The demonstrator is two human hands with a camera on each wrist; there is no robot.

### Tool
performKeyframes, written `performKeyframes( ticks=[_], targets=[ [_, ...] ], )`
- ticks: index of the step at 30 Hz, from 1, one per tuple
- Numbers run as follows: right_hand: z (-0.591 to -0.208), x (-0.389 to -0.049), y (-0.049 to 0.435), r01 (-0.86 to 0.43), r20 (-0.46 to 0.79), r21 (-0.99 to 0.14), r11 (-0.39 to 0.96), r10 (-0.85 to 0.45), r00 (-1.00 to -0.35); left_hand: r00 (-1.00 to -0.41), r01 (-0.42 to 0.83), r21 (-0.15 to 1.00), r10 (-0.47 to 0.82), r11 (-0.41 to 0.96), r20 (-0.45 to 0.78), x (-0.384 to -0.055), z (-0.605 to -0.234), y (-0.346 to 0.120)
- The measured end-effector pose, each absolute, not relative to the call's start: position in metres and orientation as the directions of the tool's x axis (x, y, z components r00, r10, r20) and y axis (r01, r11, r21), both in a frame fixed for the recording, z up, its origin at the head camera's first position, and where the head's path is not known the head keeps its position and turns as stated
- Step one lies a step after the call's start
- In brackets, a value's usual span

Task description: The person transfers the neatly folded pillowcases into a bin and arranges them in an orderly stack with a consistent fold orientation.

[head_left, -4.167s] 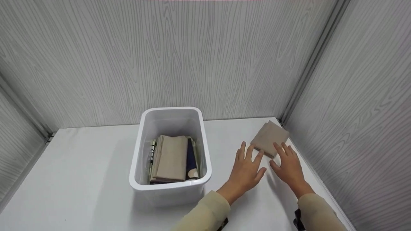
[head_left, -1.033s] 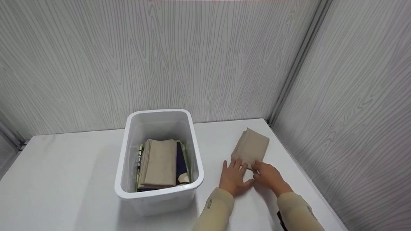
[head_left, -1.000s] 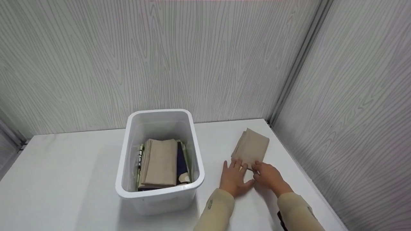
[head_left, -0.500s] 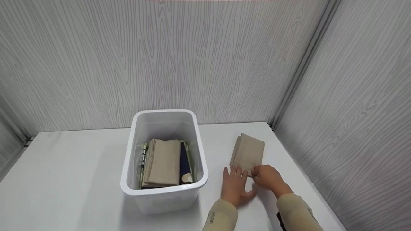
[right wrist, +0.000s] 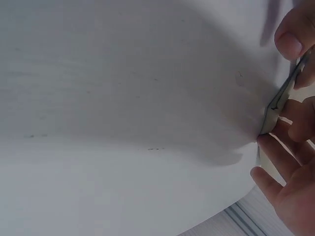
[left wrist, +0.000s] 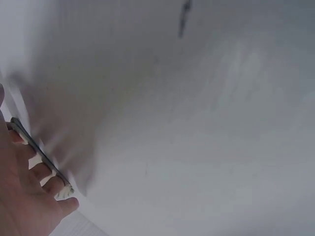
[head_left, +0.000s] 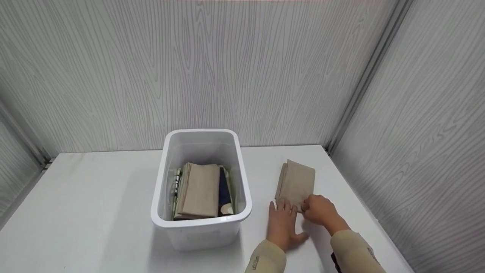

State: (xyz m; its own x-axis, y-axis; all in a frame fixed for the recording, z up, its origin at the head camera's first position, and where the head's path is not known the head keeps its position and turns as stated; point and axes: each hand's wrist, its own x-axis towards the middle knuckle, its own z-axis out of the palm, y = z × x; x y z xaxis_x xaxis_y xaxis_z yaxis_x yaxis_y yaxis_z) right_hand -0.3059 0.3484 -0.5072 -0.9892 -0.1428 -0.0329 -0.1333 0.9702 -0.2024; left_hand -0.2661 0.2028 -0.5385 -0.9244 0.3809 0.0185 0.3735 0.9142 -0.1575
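Observation:
A folded beige cloth [head_left: 297,184] lies on the right part of the white table. My left hand [head_left: 281,225] rests at its near edge in the head view, fingers extended onto the fabric and thumb spread to the right. My right hand [head_left: 320,210] pinches the near right corner with curled fingers. Edge-on, the folded cloth [left wrist: 42,156] shows as a thin, dark-lined strip under the left fingers in the left wrist view. In the right wrist view the cloth edge [right wrist: 275,105] stands slightly parted beside the right fingers [right wrist: 280,155].
Left of the hands stands a white plastic bin [head_left: 160,189]. Inside it stand a beige folded cloth [head_left: 201,189], a navy patterned one [head_left: 225,193] and green-edged pieces. Wood-grain panels [head_left: 197,68] enclose the table [head_left: 91,212] at the back and sides.
Earlier, both hands hovered spread at the cloth farther back. It now lies nearer and turned, with the left hand on it and the right pinching its corner. Lately it has shifted slightly nearer.

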Motion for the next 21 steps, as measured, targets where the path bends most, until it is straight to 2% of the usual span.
performKeyframes(
  ticks=[6, 11, 21],
  targets=[
    [-0.501, -0.299, 0.341, -0.174, -0.066, -0.136, 0.975, -0.184, -0.981, -0.921, 0.376, -0.231, 0.389, 0.897, 0.013, -0.258, -0.537, 0.2],
    [-0.495, -0.299, 0.342, -0.2, -0.055, -0.075, 0.977, -0.204, -0.977, -0.912, 0.389, -0.238, 0.408, 0.89, 0.037, -0.255, -0.533, 0.202],
    [-0.497, -0.283, 0.351, -0.206, -0.071, -0.086, 0.975, -0.213, -0.975, -0.897, 0.436, -0.219, 0.44, 0.873, -0.032, -0.239, -0.529, 0.21]
  ],
)
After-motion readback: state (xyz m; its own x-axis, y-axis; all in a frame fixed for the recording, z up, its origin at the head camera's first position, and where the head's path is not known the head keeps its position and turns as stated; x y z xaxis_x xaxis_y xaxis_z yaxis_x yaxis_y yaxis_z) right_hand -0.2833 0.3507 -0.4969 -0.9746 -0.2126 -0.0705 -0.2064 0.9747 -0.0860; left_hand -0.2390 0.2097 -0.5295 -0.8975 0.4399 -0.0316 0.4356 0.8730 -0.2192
